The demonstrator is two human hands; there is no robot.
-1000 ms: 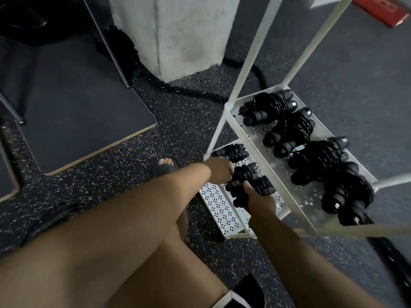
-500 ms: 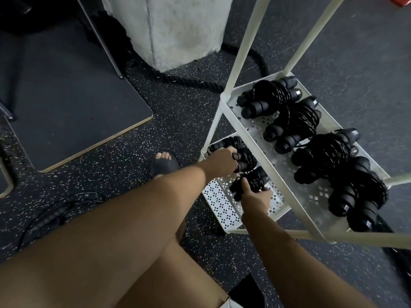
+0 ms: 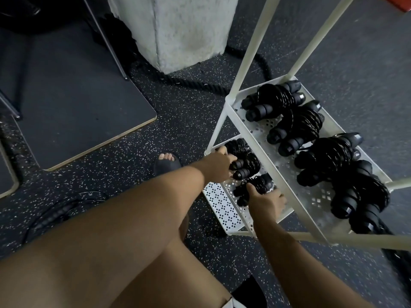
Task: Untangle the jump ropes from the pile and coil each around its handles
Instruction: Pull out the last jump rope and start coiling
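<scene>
- Left hand (image 3: pixel 219 167): reaches into the white rack (image 3: pixel 251 45); fingers curled round the handle ends of the middle jump rope (image 3: pixel 248 166), which it grips
- Right hand (image 3: pixel 265 202): just beside the left hand, on the side nearer the person; thumb hooked over the near jump rope (image 3: pixel 259 186), the fingers partly hidden beyond it, so it holds the bundle
- Middle jump rope: black, coiled round its two handles, lying on the lower shelf (image 3: pixel 222 207) with the handle ends toward the left hand
- Near jump rope: black and coiled, on the same shelf, under the right thumb and close beside the middle one
- Far jump rope (image 3: pixel 236 145): coiled, just beyond the left hand's fingertips at the far end of the lower shelf
- Upper shelf (image 3: pixel 322 194): to the right of both hands and above the lower shelf; it carries a row of four coiled jump ropes (image 3: pixel 327 156), untouched by either hand
- Foot in a dark sandal (image 3: pixel 166 164): on the speckled floor (image 3: pixel 178 116), left of the left hand
- Concrete pillar (image 3: pixel 178 30): well beyond the hands, with a thick black rope (image 3: pixel 189 82) lying round its base
- Dark mat (image 3: pixel 73 103): far to the left of the hands
</scene>
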